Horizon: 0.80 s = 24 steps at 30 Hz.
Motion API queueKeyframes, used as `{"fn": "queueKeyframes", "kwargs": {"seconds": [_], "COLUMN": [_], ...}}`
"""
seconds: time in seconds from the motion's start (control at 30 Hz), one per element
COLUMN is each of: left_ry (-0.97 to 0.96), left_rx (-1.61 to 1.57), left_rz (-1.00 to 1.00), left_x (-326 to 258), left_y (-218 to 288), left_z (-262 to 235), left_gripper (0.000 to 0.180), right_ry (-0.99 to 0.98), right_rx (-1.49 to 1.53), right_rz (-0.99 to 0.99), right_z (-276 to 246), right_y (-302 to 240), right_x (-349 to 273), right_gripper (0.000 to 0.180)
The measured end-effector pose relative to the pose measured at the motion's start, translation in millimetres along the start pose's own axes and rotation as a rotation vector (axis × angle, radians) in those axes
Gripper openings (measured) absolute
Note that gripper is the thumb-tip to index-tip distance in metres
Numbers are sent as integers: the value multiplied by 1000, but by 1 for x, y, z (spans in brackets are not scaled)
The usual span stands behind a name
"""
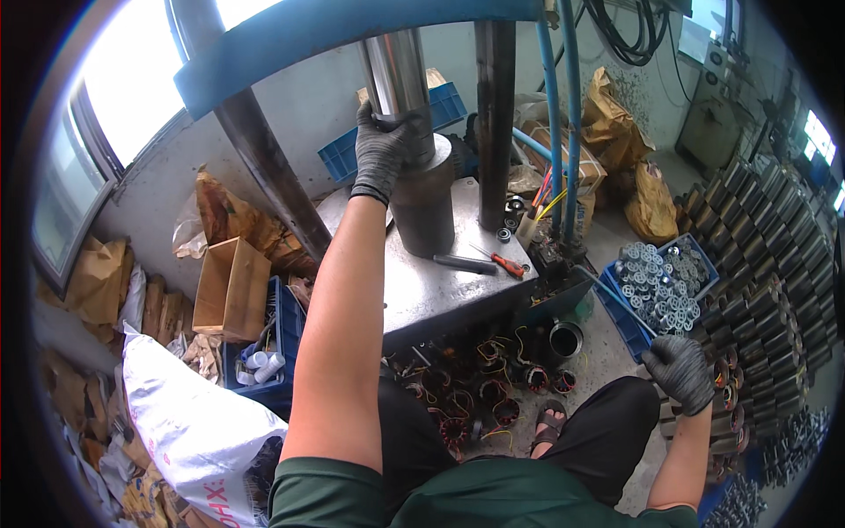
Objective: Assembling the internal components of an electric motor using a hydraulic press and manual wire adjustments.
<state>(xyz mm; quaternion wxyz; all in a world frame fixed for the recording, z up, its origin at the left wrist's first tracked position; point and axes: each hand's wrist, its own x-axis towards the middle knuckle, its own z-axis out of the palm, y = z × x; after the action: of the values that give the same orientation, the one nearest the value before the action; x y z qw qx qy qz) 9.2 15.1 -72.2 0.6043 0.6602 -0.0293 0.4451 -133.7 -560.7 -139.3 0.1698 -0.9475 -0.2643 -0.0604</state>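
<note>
My left hand (385,150), in a dark grey glove, reaches up and grips the dark steel cylinder (424,207) that stands on the grey press table (440,290), under the shiny ram (396,70) of a blue-framed press. My right hand (680,371), also gloved, is low at the right with its fingers curled around a thin blue-grey rod (616,295) that slants toward the press. It hovers just below a blue crate (627,327) filled with several silver toothed round parts.
A red-handled screwdriver (503,260) and a dark bar (465,263) lie on the press table. Several copper-wound motor stators (480,392) lie on the floor by my sandalled foot (549,424). Stacks of dark cylindrical cores (775,282) fill the right. A white sack (189,422), cardboard boxes and blue crates stand left.
</note>
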Motion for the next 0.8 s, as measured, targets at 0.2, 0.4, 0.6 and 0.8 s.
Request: {"fn": "queueKeyframes", "kwargs": {"seconds": [0.2,0.4,0.6,0.8], "left_ry": [-23,-11,39,-50], "left_rx": [-147,-63,89,-49], "left_rz": [-82,-107,-44,-21], "left_x": [-16,-8,-4,1], "left_y": [43,32,1,-7], "left_z": [15,-3,4,-12], "left_gripper": [82,78,84,80], "right_ry": [-33,478,669,438], "right_rx": [65,-9,70,59], "right_rz": [6,-253,-160,-260], "right_z": [-11,-31,-66,-62], "right_y": [-6,-7,-12,-5], "right_x": [7,105,221,174], "right_gripper": [15,13,26,45]}}
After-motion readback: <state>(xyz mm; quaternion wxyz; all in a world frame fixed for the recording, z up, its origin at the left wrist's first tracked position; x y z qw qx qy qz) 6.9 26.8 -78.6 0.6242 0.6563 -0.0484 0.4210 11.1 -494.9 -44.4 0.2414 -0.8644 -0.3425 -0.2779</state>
